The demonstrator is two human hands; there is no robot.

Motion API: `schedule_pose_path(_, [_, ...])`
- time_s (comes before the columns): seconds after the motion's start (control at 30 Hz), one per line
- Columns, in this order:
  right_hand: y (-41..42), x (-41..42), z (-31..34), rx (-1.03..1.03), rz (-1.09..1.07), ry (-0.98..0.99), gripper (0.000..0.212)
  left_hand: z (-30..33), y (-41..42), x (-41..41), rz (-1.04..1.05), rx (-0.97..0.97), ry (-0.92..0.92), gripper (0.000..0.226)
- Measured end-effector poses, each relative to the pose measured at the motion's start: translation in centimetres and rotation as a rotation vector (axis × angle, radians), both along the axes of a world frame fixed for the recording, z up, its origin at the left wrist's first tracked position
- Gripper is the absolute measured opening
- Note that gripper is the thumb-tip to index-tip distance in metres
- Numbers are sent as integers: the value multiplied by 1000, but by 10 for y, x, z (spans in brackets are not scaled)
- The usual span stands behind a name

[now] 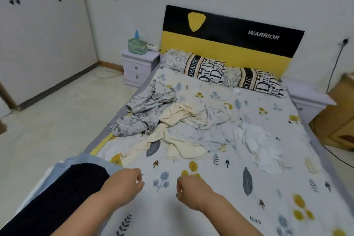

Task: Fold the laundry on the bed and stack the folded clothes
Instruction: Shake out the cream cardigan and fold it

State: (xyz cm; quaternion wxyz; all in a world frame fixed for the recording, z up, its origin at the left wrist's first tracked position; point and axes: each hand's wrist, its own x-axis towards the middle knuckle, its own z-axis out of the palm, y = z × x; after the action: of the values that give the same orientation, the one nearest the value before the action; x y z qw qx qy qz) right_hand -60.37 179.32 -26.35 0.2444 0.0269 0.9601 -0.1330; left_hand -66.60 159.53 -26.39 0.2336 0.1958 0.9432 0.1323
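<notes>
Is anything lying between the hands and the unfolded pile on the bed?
Nothing visible. Between the left hand, the right hand and the laundry pile there is only bare printed sheet. The folded stack sits off to the left.

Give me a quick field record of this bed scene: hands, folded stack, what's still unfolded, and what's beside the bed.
left hand: fingers curled, holding nothing, over the sheet
right hand: fingers curled, holding nothing
folded stack: black piece on light blue, near left corner of the bed
unfolded pile: grey floral, cream and white clothes, mid-bed
pillows: two, at the headboard
nightstand: left of bed, green bag on top
</notes>
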Motion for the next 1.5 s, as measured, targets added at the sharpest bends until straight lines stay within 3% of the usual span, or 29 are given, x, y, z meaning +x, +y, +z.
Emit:
schedule_pose_path(0.23, [135, 27, 0, 7, -169, -13, 29, -5, 127, 10, -45, 42, 28, 9])
schedule_pose_path(0.5, [250, 35, -41, 39, -300, -22, 29, -42, 227, 2, -69, 84, 26, 10])
schedule_pose_path(0.7, [294, 5, -87, 32, -348, -24, 13, -82, 266, -41, -85, 47, 14, 3])
schedule_pose_path(0.87, [309, -52, -136, 46, -350, 31, 15, -143, 287, -96, -79, -8, 79, 5])
schedule_pose_path(1.0, [306, -106, -183, 70, -303, 64, 18, -196, 294, -146, -78, -123, 151, 33])
schedule_pose_path(1.27, [274, -192, -275, 85, -171, 170, 52, -290, 287, -235, 12, -363, 228, 72])
schedule_pose_path(1.37, [254, -207, -303, 38, -129, 192, 69, -318, 276, -253, -4, -399, 175, 62])
schedule_pose_path(1.5, [229, -214, -335, 88, -35, 189, 78, -329, 269, -250, -60, -193, 252, 31])
